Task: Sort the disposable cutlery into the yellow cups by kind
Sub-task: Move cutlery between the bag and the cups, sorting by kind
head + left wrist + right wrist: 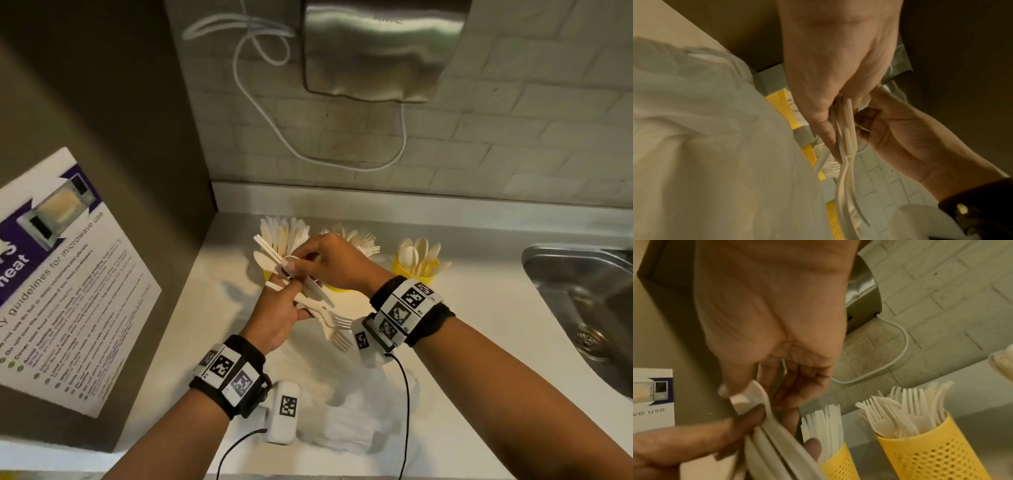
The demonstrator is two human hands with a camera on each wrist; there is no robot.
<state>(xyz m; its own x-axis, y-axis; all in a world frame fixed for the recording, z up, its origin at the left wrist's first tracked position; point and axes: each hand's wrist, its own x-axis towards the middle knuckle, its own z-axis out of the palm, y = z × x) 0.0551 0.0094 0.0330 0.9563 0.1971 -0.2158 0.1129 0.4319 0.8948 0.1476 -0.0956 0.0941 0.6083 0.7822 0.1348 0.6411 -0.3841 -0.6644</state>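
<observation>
My left hand grips a mixed bundle of white cutlery above the counter, with fork tines pointing down toward me. My right hand pinches the bowl of a spoon at the bundle's top end; the right wrist view shows that spoon between thumb and fingers. Behind the hands stand three yellow perforated cups: the knife cup on the left, the fork cup in the middle and the spoon cup on the right.
A crumpled white plastic bag lies on the counter near me. A steel sink is set in at the right. On the wall hangs a metal dispenser with a white cable. A microwave poster covers the left panel.
</observation>
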